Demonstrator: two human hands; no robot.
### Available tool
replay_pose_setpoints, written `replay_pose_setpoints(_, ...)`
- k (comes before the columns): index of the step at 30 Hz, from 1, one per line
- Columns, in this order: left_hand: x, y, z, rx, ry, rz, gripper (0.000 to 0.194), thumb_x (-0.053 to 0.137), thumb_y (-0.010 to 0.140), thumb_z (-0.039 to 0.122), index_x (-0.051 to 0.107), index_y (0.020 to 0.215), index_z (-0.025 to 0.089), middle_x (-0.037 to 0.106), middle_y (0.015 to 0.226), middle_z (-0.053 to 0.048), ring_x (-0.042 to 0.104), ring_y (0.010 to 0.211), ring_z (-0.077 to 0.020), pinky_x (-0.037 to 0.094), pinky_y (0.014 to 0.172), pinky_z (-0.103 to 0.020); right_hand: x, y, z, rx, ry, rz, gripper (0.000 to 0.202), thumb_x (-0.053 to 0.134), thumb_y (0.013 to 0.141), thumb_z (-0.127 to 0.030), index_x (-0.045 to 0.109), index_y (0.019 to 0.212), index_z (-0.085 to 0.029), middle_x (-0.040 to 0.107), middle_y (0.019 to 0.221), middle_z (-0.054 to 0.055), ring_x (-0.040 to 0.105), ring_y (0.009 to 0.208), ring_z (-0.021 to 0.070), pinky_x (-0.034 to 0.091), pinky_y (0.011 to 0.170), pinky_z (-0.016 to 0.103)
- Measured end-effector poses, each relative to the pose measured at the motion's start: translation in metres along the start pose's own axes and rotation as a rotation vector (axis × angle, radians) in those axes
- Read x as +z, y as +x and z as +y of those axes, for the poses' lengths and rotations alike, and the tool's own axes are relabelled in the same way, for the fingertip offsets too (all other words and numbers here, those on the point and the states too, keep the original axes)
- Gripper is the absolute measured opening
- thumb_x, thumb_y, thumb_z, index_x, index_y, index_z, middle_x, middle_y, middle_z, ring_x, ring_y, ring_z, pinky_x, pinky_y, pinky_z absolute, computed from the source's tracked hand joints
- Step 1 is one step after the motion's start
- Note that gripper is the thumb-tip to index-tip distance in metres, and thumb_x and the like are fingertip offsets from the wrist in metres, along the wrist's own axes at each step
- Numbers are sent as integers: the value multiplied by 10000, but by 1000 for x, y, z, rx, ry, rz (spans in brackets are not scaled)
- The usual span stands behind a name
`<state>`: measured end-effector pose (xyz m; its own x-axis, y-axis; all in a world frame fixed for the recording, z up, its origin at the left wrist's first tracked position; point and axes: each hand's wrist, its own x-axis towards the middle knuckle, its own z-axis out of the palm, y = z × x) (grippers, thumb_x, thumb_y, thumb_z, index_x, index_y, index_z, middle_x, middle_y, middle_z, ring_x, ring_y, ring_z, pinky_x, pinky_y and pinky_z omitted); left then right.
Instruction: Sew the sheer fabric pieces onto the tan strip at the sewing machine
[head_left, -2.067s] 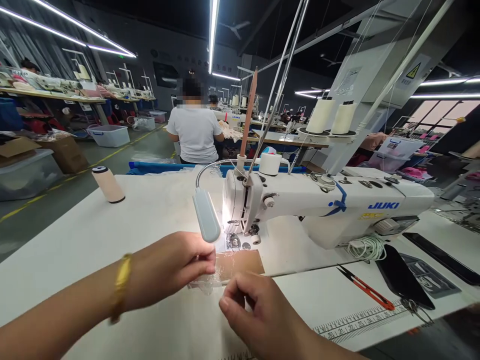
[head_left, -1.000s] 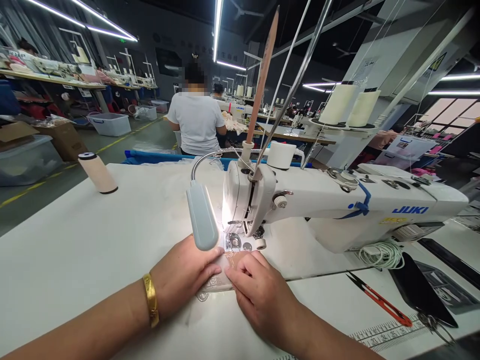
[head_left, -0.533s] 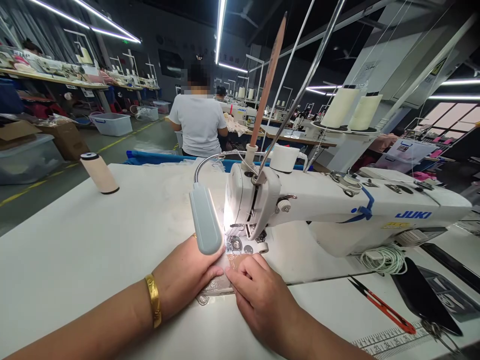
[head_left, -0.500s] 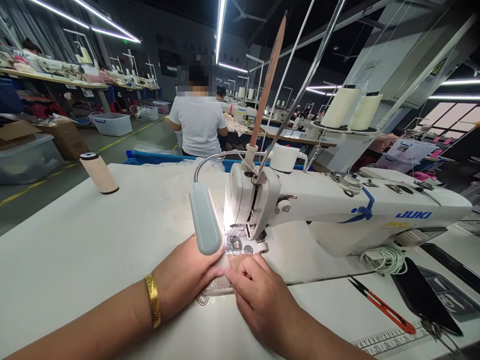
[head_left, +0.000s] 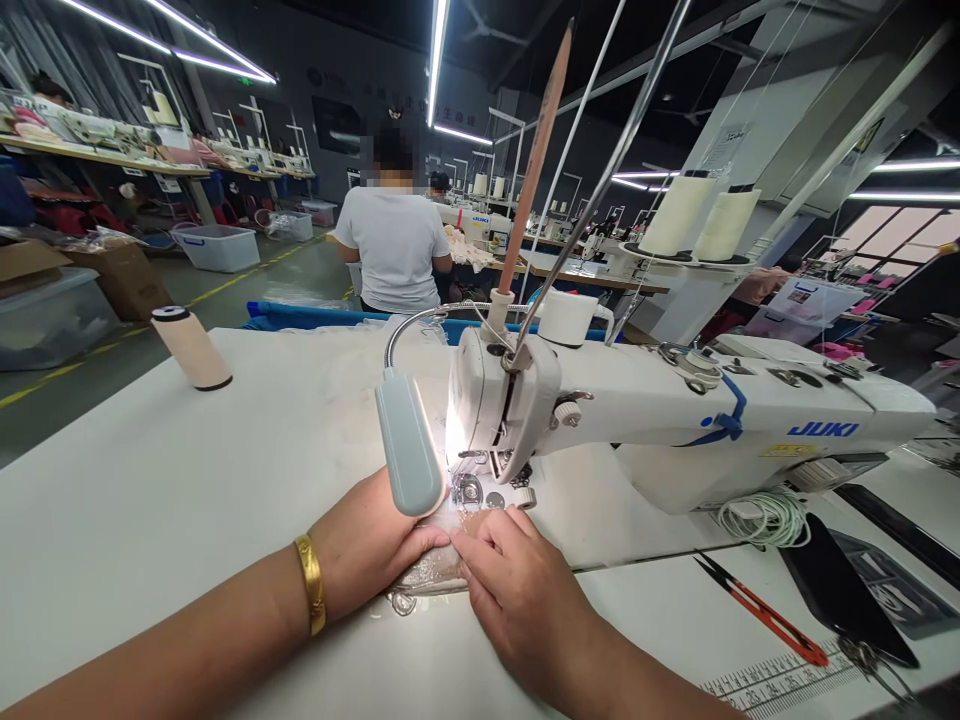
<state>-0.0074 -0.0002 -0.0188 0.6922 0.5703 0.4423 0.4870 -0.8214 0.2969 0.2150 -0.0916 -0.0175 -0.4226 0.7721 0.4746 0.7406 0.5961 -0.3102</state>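
A small piece of sheer, pale beige fabric with a shiny trim lies at the needle area of the white sewing machine. My left hand, wearing a gold bangle, is on the fabric's left side, holding it under the thumb. The grey lamp head hides its other fingertips. Across from it, my right hand pinches the fabric between thumb and bent fingers. Both thumbs nearly meet just in front of the presser foot.
A beige thread cone stands at left. Orange-handled thread snips, a ruler, a black phone-like slab and coiled pale cord lie at right. A white cup sits behind the machine head. Another person sits ahead.
The left hand has shifted and turned slightly, its thumb now flatter on the fabric. The brown patch by the right fingers shows less. The whole view has moved a little.
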Motion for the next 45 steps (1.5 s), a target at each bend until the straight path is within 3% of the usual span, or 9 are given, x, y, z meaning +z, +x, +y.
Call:
replay_pose_setpoints(5,3,1,-4,-24,8,-38,404,427,1092,517,685,1205,227,725,1226,-116,652,1194,-367,601,861,-469,1,0,-1,33,-6,-9,226,473,978,-32,635,925,-182,554,860,53,459,777,217,406,657,319)
replay_pose_setpoints(13,5,0,-8,-30,-11,-34,428,441,1077,540,707,1168,217,740,1222,-123,650,1229,-368,605,919,-482,4,0,1,6,-13,26,306,468,982,-20,679,1136,-179,567,874,53,467,777,230,410,664,330)
replay_pose_setpoints(31,5,1,-3,17,6,9,356,500,1078,499,704,1111,209,735,1214,-123,693,1060,-309,591,819,-398,4,0,-2,-2,-38,29,244,454,999,-40,657,985,-175,580,868,60,476,773,226,406,651,333)
replay_pose_setpoints(34,-4,5,7,44,37,13,314,503,1087,438,709,1045,205,743,1147,-112,691,1014,-297,570,828,-403,4,0,-2,12,-37,17,259,444,996,-46,672,1006,-169,570,848,58,469,759,226,394,637,333)
replay_pose_setpoints(39,-19,6,25,139,17,-73,317,444,1064,132,728,959,228,749,988,-55,685,918,-228,541,842,-358,4,0,0,8,-40,-4,253,478,1001,-68,691,1102,-159,595,876,71,496,786,241,430,666,351)
replay_pose_setpoints(45,-21,6,25,127,9,-79,283,495,1051,138,743,938,213,751,966,-59,681,888,-227,532,811,-350,4,1,2,20,-63,-24,292,496,1009,-82,690,1212,-161,606,876,70,531,792,247,468,713,373)
